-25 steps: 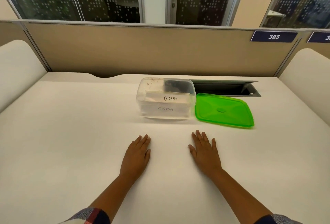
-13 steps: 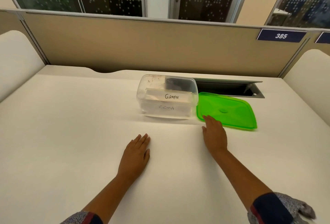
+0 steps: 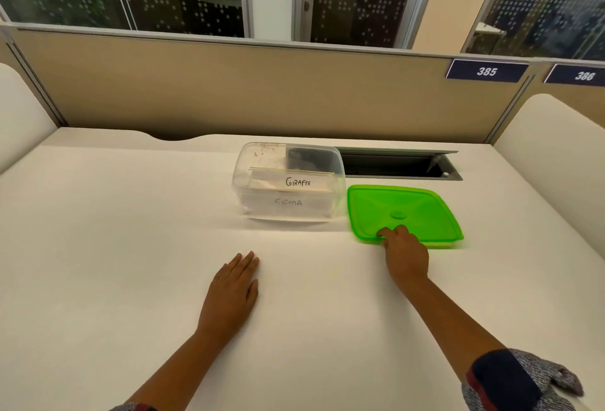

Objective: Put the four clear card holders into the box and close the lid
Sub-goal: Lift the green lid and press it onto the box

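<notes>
A clear plastic box [image 3: 241,165] stands open at the middle back of the white desk. Inside it are clear card holders [image 3: 296,183] with paper labels; one reads "GIRAFEE", another "SIGMA". How many are inside I cannot tell. The green lid [image 3: 415,207] lies flat on the desk, just right of the box. My right hand [image 3: 404,252] is at the lid's near edge, its fingers curled over the rim and pinching it. My left hand [image 3: 230,293] rests flat on the desk, fingers together, in front of the box and holding nothing.
An open cable slot [image 3: 393,166] is cut into the desk behind the lid. A beige partition [image 3: 262,93] closes off the back, and white side panels [image 3: 550,148] stand at both ends of the desk.
My right hand has left its flat rest in front of the box, reached forward and to the right, and closed its fingers on the green lid's near edge. My left hand stayed put.
</notes>
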Demonstrator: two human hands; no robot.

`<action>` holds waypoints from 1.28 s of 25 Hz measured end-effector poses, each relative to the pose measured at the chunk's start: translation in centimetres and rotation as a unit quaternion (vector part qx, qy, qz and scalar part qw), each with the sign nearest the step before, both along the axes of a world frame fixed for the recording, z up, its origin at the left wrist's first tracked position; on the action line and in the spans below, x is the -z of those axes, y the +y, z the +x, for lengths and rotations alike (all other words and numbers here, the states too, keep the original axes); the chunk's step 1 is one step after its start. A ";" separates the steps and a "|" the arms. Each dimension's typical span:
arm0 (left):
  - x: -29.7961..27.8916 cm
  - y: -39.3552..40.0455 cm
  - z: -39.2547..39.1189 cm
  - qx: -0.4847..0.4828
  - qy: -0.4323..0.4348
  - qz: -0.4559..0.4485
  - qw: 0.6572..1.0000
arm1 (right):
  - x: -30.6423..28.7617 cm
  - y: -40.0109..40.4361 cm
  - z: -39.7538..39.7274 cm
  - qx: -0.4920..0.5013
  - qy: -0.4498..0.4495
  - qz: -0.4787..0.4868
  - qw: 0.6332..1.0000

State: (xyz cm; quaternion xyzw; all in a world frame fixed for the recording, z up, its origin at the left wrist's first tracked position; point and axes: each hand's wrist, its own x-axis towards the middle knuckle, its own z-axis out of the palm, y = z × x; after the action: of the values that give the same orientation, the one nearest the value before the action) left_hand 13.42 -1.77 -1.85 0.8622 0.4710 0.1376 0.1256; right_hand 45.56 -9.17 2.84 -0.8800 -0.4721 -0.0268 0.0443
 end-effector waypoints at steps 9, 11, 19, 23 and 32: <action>-0.5 0.1 0.1 0.005 0.004 -0.014 1.000 | -2.4 -5.2 -3.3 -0.041 -0.017 0.079 0.996; -0.6 0.3 0.2 0.002 0.013 -0.042 0.999 | -3.7 -5.9 -4.8 -0.049 -0.039 0.083 0.995; -3.4 -1.5 1.9 0.101 -0.117 -0.080 0.985 | -7.4 -6.6 -11.0 -0.104 -0.132 0.132 0.977; -4.5 -1.0 1.8 0.071 -0.178 -0.105 0.976 | -8.9 -5.7 -13.2 -0.140 -0.113 0.133 0.975; -5.6 -0.4 1.5 -0.006 -0.303 -0.141 0.942 | -9.8 -3.7 -16.3 -0.263 -0.015 0.133 0.956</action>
State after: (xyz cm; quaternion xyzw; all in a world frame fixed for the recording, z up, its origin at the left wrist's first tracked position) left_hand 14.97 -2.16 3.76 0.7504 0.4300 0.3258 0.3819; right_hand 29.27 -12.90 12.64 -0.7105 -0.6795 -0.0895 0.1594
